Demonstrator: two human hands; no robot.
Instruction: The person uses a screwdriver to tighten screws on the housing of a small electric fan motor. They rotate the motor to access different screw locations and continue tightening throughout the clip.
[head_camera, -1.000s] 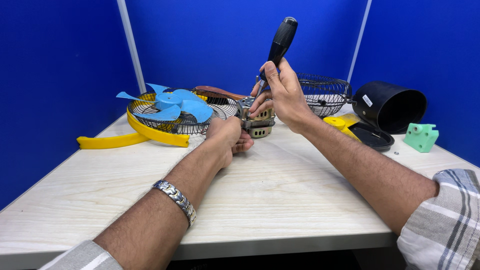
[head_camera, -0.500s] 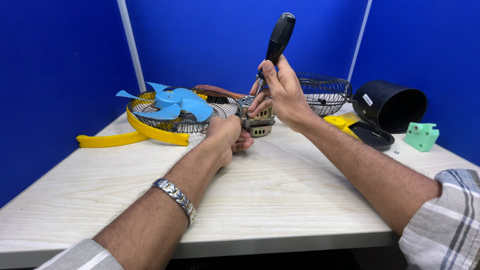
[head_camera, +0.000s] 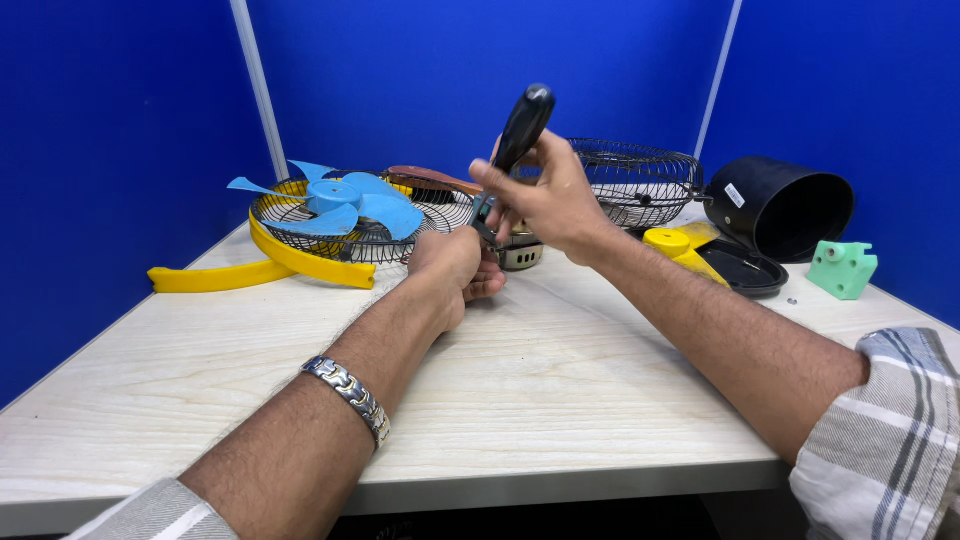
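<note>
At the far left of the frame a curved yellow strip (head_camera: 205, 277) lies on the pale wooden desk (head_camera: 500, 400), and just right of it a wire fan guard (head_camera: 360, 225) with a yellow rim rests flat, carrying a blue fan blade (head_camera: 345, 198) on top. A brown object (head_camera: 432, 178) shows behind the guard, partly hidden. In the lower left a forearm with a metal bracelet (head_camera: 350, 392) runs up toward the centre, where the left hand (head_camera: 455, 265) has its grip closed around a small motor (head_camera: 520, 253) that sits on the desk at mid-frame; most of the motor is hidden by the two hands. Just above it the right hand (head_camera: 545, 200) is wrapped around a screwdriver (head_camera: 520, 135), whose black handle tilts toward the upper right while the shaft points down into the motor between the hands. Behind the right hand a second wire guard (head_camera: 635, 180) stands domed upward. To its right a yellow piece (head_camera: 675, 245) lies beside a black disc (head_camera: 745, 268), with a black housing (head_camera: 780, 205) lying on its side behind them. At the far right a green plastic block (head_camera: 843, 268) sits on the desk, apart from the rest, and a plaid sleeve (head_camera: 890, 440) fills the lower right corner.
</note>
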